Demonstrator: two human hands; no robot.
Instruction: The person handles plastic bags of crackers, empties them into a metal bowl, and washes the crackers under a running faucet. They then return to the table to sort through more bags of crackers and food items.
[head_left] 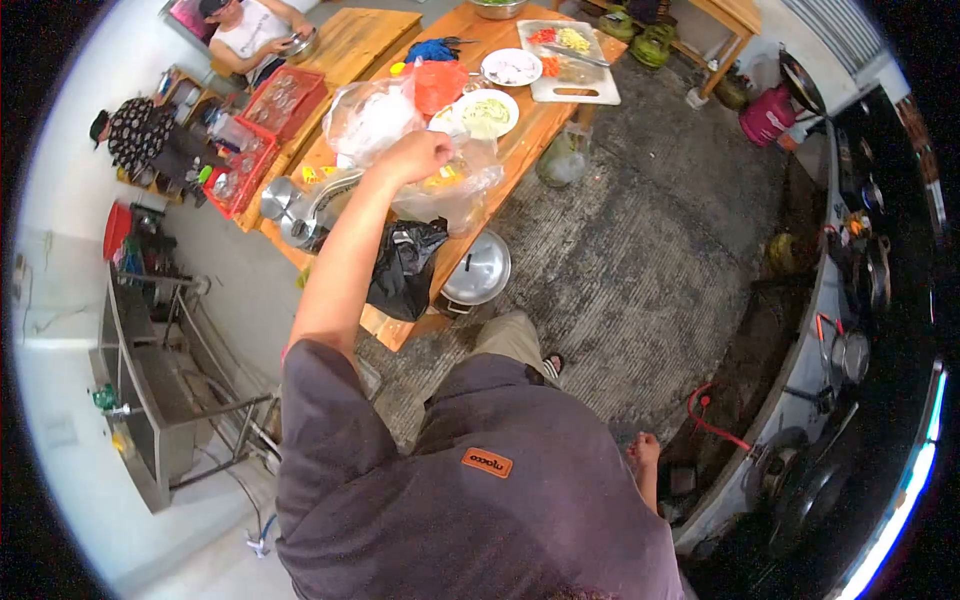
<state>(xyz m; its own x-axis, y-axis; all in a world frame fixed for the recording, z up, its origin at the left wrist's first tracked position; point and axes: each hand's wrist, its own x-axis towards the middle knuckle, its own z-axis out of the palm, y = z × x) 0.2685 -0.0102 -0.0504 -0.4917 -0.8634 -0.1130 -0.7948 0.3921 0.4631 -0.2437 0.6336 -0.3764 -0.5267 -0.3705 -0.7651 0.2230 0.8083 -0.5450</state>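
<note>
My left hand [412, 158] reaches over the wooden table, its fingers curled closed beside a clear plastic bag [465, 190] with yellow items in it; what they hold, if anything, is hidden. Just beyond are a plate of pale green shreds [487, 113], a white plastic bag [375, 122] and a red plastic bag [438, 85]. A black plastic bag [405, 265] lies under my forearm at the near table edge. Low at my right side, my right hand [645, 452] hangs with its fingers curled in and nothing visible in them.
A cutting board [575, 88] with chopped vegetables and a knife lies on the table [530, 165]. A lidded pot [480, 270] stands below its edge. Two people sit at the upper left near red crates [285, 105]. Pans and a stove counter [800, 370] line the right.
</note>
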